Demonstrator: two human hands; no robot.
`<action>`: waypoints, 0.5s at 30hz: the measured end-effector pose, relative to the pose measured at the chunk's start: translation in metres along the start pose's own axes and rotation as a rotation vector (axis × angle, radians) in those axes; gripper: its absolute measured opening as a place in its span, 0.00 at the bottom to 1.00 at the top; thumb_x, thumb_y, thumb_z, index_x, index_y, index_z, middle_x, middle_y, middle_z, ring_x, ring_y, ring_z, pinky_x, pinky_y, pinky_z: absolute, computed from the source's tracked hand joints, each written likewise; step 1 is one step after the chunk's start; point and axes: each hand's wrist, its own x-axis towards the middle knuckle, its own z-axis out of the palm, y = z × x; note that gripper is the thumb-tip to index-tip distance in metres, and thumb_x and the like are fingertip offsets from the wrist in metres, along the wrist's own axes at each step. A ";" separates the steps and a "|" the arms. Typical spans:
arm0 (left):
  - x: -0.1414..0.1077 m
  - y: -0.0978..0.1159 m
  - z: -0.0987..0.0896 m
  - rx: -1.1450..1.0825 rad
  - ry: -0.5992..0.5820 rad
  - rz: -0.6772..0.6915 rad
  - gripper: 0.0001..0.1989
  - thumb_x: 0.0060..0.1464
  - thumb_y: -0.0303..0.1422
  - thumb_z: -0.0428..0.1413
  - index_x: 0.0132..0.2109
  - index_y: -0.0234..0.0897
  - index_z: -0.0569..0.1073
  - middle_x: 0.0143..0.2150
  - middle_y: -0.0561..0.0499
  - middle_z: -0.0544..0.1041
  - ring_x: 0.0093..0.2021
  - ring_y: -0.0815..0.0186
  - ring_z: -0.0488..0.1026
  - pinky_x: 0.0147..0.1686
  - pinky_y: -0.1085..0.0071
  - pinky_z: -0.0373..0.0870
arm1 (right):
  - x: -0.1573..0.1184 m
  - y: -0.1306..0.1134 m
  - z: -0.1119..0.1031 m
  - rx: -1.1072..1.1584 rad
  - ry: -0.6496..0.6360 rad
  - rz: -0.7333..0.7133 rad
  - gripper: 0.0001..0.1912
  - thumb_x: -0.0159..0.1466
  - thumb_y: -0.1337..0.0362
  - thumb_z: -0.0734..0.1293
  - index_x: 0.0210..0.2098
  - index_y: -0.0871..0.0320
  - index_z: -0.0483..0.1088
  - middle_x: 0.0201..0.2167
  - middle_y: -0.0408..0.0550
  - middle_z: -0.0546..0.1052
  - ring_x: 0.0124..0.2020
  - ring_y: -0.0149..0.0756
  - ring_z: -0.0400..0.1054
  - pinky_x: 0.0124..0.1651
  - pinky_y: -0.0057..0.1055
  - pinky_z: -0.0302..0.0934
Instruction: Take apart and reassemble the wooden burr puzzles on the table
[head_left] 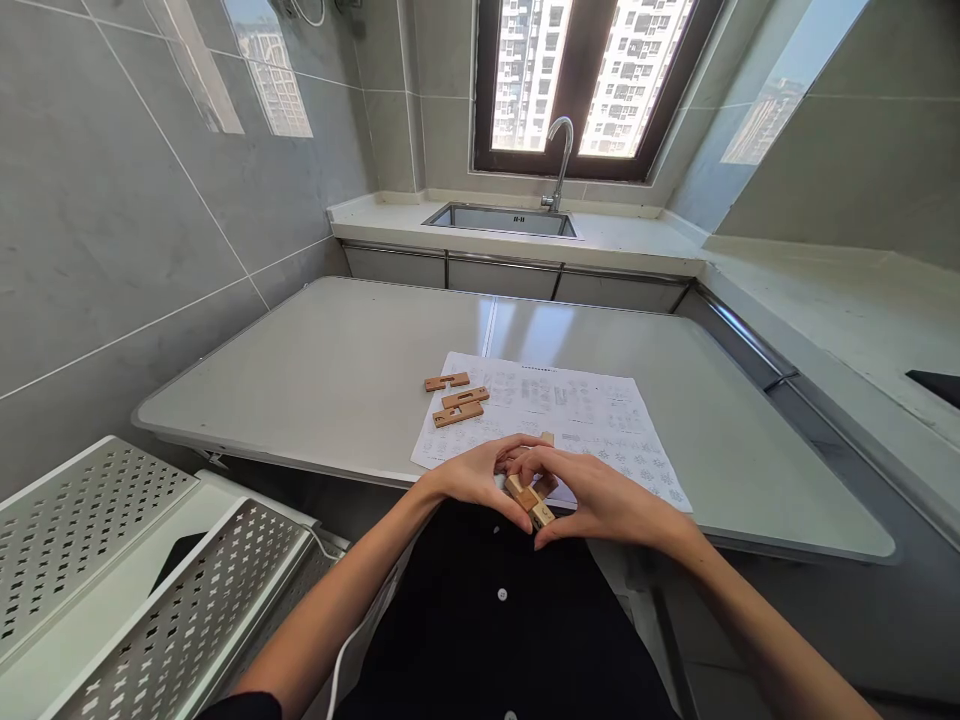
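Both of my hands grip a small assembly of interlocked wooden puzzle pieces (pixel 531 500) in front of my body, at the near edge of the table. My left hand (pixel 480 478) has its thumb along the lower left side of the assembly. My right hand (pixel 589 495) curls over it from the right, thumb near its lower end. A pale wooden end (pixel 548 438) pokes up behind the fingers; the fingers hide the rest. Beyond my left hand lie three loose notched wooden pieces, an upper one (pixel 446 381), a middle one (pixel 465 398) and a lower one (pixel 458 414).
A printed sheet with diagrams (pixel 600 410) lies flat under and behind my hands on the white folding table (pixel 337 350). At the back, a counter holds a sink (pixel 502 220) and a faucet (pixel 559 165). A perforated white rack (pixel 247 560) stands at the lower left, near a white cable (pixel 341 660).
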 end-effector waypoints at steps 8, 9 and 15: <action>0.002 -0.003 0.000 -0.033 0.003 0.031 0.48 0.34 0.29 0.78 0.64 0.43 0.70 0.52 0.45 0.79 0.56 0.54 0.77 0.59 0.57 0.70 | -0.001 0.004 -0.001 0.013 0.031 -0.025 0.26 0.59 0.48 0.78 0.48 0.50 0.66 0.47 0.44 0.74 0.43 0.39 0.70 0.45 0.34 0.64; 0.002 -0.003 0.000 -0.034 0.003 0.031 0.48 0.34 0.29 0.78 0.64 0.43 0.70 0.52 0.45 0.79 0.56 0.54 0.77 0.59 0.57 0.70 | -0.001 0.004 -0.001 0.015 0.031 -0.025 0.25 0.59 0.48 0.78 0.47 0.50 0.66 0.47 0.44 0.74 0.43 0.39 0.70 0.45 0.34 0.64; 0.001 -0.001 0.000 -0.015 0.023 0.008 0.49 0.35 0.30 0.78 0.65 0.43 0.70 0.52 0.45 0.80 0.57 0.54 0.77 0.59 0.58 0.70 | -0.001 0.005 0.000 0.006 0.042 -0.022 0.25 0.59 0.48 0.78 0.46 0.51 0.66 0.46 0.43 0.75 0.43 0.39 0.70 0.45 0.34 0.64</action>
